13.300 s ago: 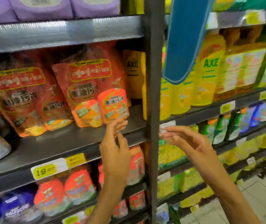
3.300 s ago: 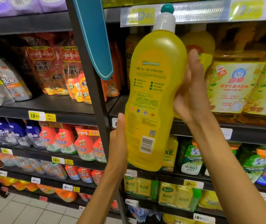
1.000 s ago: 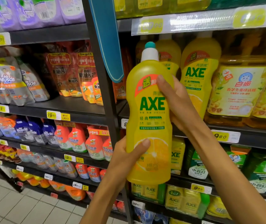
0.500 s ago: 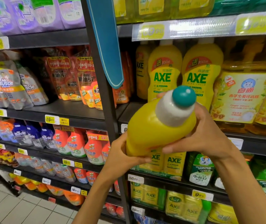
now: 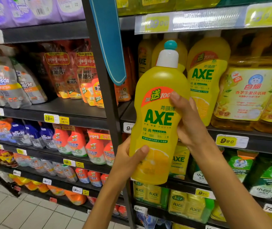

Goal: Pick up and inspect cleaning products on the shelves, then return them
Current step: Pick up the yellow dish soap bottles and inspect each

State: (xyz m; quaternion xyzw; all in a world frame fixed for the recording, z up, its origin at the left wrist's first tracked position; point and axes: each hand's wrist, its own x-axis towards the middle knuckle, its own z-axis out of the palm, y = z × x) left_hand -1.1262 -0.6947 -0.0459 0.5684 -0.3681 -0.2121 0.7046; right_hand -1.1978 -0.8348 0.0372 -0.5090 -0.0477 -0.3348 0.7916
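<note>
Yellow AXE bottle (image 5: 156,123) upright, label facing; both hands grip it.

**Both your hands are raised, fingers curled in a grip**

Your left hand (image 5: 128,160) comes up from below, the forearm rising steeply, the thumb lying across the front and pressing. Your right hand (image 5: 189,123) is higher, its arm coming from the lower right, the wrist bent, the thumb pointing up and the fingers wrapped behind.
</note>
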